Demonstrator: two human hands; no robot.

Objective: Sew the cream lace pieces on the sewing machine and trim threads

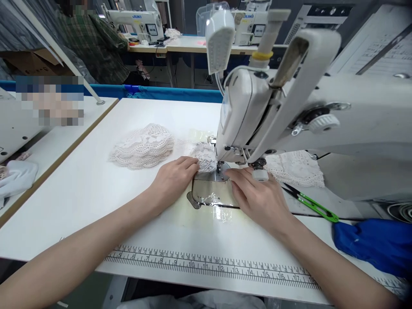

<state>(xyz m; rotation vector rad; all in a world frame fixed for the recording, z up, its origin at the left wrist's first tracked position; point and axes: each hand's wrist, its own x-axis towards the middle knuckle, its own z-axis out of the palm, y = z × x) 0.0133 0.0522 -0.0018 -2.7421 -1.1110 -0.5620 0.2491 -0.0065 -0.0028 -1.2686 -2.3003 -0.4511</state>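
Observation:
White lace trim (pixel 206 159) lies under the presser foot (pixel 219 168) of a white sewing machine (pixel 247 107). My left hand (pixel 175 178) is closed on the near edge of this lace, just left of the needle. Close by on the right of the foot is my right hand (pixel 257 195), its fingers drawn together and their tips at the needle plate (pixel 212 177); what they hold is hidden. A stacked pile of scalloped lace (pixel 143 148) rests to the left, joined to the strip. More lace (pixel 296 169) lies behind my right hand under the machine arm.
Green-handled thread snips (pixel 317 208) lie right of my right hand, near a blue cloth (pixel 375 244). A printed ruler (pixel 206 264) runs along the table's front edge. Across the way, a person in a checked shirt (pixel 93 43) is near another sewing machine (pixel 135 23).

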